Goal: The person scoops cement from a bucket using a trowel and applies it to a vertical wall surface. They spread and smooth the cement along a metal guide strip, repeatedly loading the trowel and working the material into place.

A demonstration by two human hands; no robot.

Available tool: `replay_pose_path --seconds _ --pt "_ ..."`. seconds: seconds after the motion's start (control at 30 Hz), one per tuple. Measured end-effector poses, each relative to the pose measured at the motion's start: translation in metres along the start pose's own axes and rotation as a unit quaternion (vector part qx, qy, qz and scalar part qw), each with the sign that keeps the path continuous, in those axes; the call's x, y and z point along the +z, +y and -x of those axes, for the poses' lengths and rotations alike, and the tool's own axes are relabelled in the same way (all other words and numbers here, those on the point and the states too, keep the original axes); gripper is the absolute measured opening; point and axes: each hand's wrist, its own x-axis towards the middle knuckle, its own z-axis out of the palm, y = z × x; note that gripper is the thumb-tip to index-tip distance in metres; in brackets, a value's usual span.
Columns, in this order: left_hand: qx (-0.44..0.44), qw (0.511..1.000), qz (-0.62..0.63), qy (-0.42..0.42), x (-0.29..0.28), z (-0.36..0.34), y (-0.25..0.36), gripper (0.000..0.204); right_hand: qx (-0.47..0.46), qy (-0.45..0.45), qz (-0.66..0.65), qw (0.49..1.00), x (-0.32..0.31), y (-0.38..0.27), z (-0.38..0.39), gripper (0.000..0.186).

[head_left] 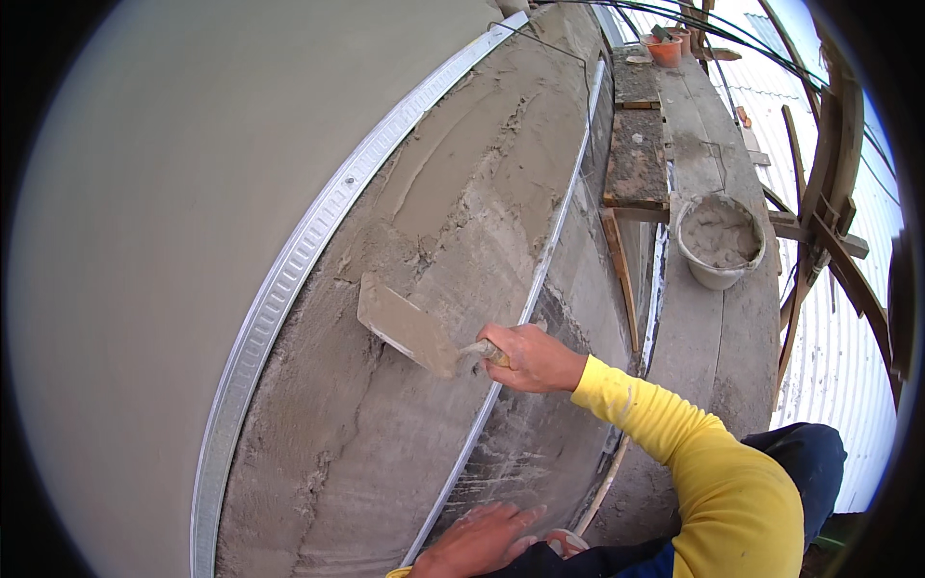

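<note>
My right hand grips the handle of a steel trowel, whose blade, smeared with mortar, lies against the rough plastered surface between a perforated metal strip and a narrower metal strip. Patches of wet mortar and ridges show above the blade. At the bottom, my left hand rests with fingers stretched on the darker surface just right of the narrow strip, holding nothing.
At right, a mortar bucket stands on planks beside wooden boards and a leaning batten. An orange bucket sits farther back. Timber scaffolding, overhead cables and corrugated metal sheets fill the right edge.
</note>
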Motion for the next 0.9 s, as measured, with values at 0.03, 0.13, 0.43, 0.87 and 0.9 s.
replay_pose_path --seconds 0.03,0.13,0.43,0.87,0.9 --pt "-0.002 1.0 -0.002 0.0 0.0 0.001 0.0 0.059 -0.025 -0.002 -0.016 1.0 0.003 -0.002 0.002 0.034" --pt "0.023 0.999 0.005 0.039 0.006 0.008 -0.005 0.06 0.059 0.138 0.019 0.989 -0.011 -0.002 -0.026 0.036" --pt "0.008 0.998 -0.006 0.061 0.016 0.023 -0.021 0.059 0.0 0.037 0.208 0.977 0.028 -0.05 -0.01 0.029" --pt "0.083 0.964 0.025 0.253 0.038 0.034 -0.019 0.05 0.247 0.27 0.23 0.902 -0.159 0.155 -0.115 0.034" --pt "0.1 0.956 0.037 0.273 0.034 0.037 -0.014 0.05 0.256 0.27 0.149 0.916 -0.155 0.157 -0.108 0.036"
